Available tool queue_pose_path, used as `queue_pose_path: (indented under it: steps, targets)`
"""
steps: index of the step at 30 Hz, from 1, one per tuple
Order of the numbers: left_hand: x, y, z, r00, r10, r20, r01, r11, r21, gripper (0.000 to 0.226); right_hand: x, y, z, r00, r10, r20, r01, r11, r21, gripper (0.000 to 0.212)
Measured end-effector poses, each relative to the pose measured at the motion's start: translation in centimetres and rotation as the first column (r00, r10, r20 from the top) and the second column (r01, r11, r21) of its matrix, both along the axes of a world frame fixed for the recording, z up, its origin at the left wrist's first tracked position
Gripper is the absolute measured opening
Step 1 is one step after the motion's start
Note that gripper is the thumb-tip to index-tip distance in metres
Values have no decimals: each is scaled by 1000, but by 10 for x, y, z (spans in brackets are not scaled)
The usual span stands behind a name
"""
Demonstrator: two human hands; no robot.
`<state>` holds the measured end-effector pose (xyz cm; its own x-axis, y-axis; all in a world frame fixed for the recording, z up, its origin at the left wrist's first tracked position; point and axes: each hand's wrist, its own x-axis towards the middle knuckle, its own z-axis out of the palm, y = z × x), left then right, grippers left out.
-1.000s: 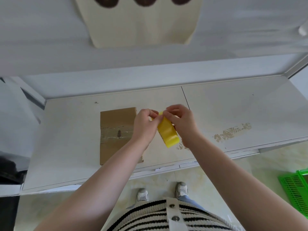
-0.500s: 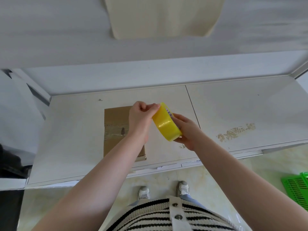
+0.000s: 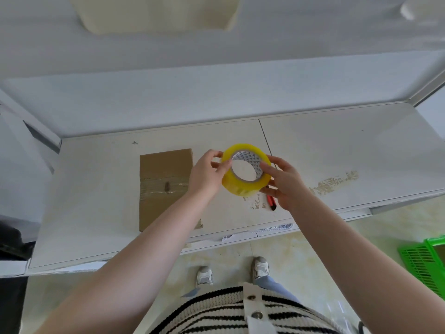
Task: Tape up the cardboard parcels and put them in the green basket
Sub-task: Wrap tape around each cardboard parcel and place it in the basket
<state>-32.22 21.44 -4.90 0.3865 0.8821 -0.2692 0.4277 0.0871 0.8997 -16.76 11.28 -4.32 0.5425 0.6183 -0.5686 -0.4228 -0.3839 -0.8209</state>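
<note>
A yellow roll of tape (image 3: 242, 186) is held above the white table between both hands, its open core facing up at me. My left hand (image 3: 207, 175) pinches the roll's left rim with thumb and fingers. My right hand (image 3: 283, 184) grips the right side, a finger laid over the core's edge. A flat brown cardboard parcel (image 3: 163, 179) lies on the table to the left of the hands, with a band of clear tape across its middle. The green basket (image 3: 426, 263) stands on the floor at the lower right edge.
A red and black utility knife (image 3: 272, 202) lies on the white table (image 3: 349, 150) partly under my right hand. Torn tape residue marks the table to the right. A wall panel rises behind the table. My feet stand on the tiled floor below the table edge.
The roll has turned from edge-on to flat, its core now facing up. Both hands have shifted a little right, away from the parcel, and the knife has come into sight.
</note>
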Motion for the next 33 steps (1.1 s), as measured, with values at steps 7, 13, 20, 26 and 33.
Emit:
queue_pose_path:
  steps: [7, 13, 20, 26, 33]
  targets:
    - [32, -9, -15, 976, 217, -14, -214, 946, -242, 12, 17, -2, -22, 998, -21, 57, 21, 1000, -6, 9]
    - [48, -11, -31, 919, 381, -103, -389, 918, -73, 14, 27, -9, -85, 865, 218, 451, -80, 949, -306, 20]
    - [53, -17, -65, 869, 447, -213, -484, 856, -182, 19, 39, -5, -121, 659, 396, 639, -72, 879, -471, 9]
    - [67, -24, -78, 820, 526, -226, -571, 716, -402, 36, 69, -19, -121, 709, 312, 632, -43, 914, -404, 19]
    - [80, -19, -81, 796, 515, -317, -601, 736, -312, 14, 72, -21, -123, 746, 222, 628, 1, 943, -334, 9]
